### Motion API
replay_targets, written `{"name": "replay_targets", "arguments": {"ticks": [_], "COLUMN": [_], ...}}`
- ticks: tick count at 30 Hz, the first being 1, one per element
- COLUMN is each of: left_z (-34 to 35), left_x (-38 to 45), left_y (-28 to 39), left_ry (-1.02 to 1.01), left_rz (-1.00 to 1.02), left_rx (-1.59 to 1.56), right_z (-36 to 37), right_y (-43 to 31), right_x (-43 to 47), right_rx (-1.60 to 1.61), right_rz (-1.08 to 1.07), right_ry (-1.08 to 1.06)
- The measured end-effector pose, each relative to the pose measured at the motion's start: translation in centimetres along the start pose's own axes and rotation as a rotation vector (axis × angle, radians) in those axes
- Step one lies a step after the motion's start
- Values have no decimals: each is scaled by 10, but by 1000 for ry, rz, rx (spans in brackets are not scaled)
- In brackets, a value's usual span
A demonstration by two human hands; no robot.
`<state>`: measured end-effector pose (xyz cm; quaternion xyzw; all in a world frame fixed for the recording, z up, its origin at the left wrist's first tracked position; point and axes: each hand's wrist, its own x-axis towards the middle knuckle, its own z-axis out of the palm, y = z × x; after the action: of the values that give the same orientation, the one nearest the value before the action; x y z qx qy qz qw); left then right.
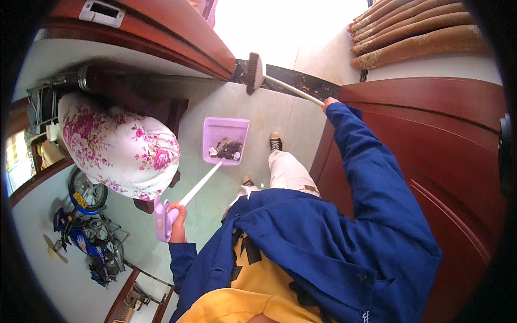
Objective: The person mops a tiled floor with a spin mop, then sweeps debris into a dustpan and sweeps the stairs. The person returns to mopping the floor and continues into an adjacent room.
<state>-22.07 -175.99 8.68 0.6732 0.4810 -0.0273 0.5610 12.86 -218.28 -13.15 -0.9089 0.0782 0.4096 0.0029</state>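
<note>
My left hand (177, 224) is closed round the lilac grip of a long-handled dustpan (226, 122). The pan lies left of my feet, with dark fluffy debris (228, 148) and white crumpled scraps in it. My right hand (330, 103) grips the pale stick of a broom (255, 74), whose brown bristle head is near the dark marble threshold, beyond the dustpan. The broom head and the pan are apart. Whether the bristles touch the floor cannot be told.
A floral-covered object (121, 153) stands close at left, with a motorcycle (91, 242) farther back. Red-brown wooden doors (436, 161) flank the doorway. A dark marble threshold (301, 82) crosses it. Brown folded fabric (412, 36) is at upper right.
</note>
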Motion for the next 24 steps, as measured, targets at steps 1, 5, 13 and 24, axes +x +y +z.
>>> {"name": "replay_targets", "arguments": {"ticks": [1, 5, 13, 24], "left_z": [6, 30, 33, 31], "left_x": [2, 11, 7, -16], "left_y": [5, 17, 41, 17], "left_ry": [1, -4, -35, 15], "left_rz": [22, 73, 48, 60], "left_rx": [12, 4, -3, 3], "right_z": [-2, 3, -11, -1], "right_y": [5, 24, -18, -7], "right_x": [-2, -31, -31, 28], "right_rx": [-3, -41, -140, -79], "right_rz": [-3, -64, -254, -157], "right_ry": [17, 66, -74, -52]}}
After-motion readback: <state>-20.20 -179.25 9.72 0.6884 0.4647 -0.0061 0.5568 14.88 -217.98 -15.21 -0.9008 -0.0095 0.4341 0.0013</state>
